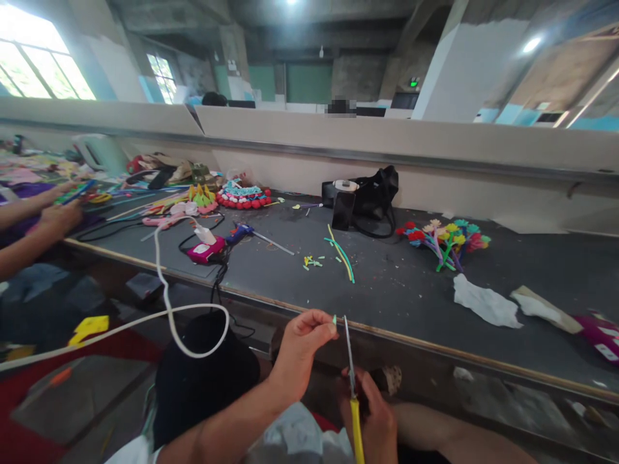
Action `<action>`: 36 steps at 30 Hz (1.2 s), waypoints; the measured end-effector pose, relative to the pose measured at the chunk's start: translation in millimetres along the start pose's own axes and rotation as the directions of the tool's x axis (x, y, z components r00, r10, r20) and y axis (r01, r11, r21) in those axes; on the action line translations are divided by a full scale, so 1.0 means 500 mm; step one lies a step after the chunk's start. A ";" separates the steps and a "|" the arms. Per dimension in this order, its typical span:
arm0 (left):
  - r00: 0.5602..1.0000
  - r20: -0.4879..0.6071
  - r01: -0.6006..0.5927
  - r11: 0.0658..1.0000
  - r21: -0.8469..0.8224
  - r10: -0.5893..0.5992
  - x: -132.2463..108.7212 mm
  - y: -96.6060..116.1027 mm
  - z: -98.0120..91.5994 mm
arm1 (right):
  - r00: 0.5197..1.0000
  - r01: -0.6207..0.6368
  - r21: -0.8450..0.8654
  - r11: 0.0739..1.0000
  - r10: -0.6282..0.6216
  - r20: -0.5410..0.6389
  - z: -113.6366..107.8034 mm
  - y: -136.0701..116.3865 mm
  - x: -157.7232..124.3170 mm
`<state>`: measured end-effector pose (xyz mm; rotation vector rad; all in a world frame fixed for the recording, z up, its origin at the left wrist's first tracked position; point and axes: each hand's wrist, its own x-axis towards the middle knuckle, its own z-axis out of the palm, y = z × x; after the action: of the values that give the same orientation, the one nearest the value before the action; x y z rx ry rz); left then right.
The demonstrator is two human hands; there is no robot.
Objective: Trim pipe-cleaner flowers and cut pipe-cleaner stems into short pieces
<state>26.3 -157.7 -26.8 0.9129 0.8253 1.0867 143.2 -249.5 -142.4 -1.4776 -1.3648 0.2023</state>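
My left hand pinches a short light-green pipe cleaner piece between thumb and fingertips, above my lap by the table's front edge. Close by on the right, my right hand is wrapped round yellow-handled scissors, their blades pointing up beside the green piece without clearly touching it. Beyond my hands on the dark table lies a small heap of yellow and green cut pieces. Longer yellow and teal pipe cleaners lie to its right, crossing one another.
A glue gun, a purple power strip and a looping white cable are on the left. A black bag, a colourful flower bunch and crumpled white paper stand rightward. Another person's hands work far left.
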 end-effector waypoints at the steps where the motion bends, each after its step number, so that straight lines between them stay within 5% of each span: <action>1: 1.000 -0.009 -0.019 0.997 0.072 0.019 0.016 -0.005 -0.012 | 1.000 0.004 0.011 1.000 -0.005 0.019 0.005 0.016 -0.005; 4: 0.979 -0.074 -0.144 0.901 0.409 0.190 0.079 -0.013 -0.058 | 0.996 -0.027 0.008 1.000 0.026 0.088 0.027 0.071 -0.032; 6: 0.928 -0.031 -0.233 0.644 0.729 0.370 0.130 -0.011 -0.092 | 0.986 -0.091 0.007 0.996 0.089 0.142 0.045 0.105 -0.058; 11: 0.902 0.001 -0.211 0.439 0.873 0.432 0.253 0.010 -0.156 | 0.969 -0.130 0.009 0.991 0.125 0.214 0.090 0.153 -0.108; 18: 0.896 0.044 -0.137 0.182 0.974 0.441 0.351 0.020 -0.175 | 0.950 -0.157 0.025 0.987 0.144 0.276 0.131 0.186 -0.139; 24: 0.876 0.171 -0.197 0.012 0.980 0.452 0.383 0.007 -0.149 | 0.937 -0.218 0.050 0.975 0.195 0.290 0.143 0.212 -0.152; 36: 0.835 0.485 -0.438 -0.221 0.872 0.260 0.452 -0.038 0.007 | 0.912 -0.316 0.067 0.946 0.284 0.295 0.123 0.203 -0.134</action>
<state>95.2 54.8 -66.7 2.7491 1.3271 0.6206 139.8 -246.3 -278.8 -1.6015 -1.3149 0.7019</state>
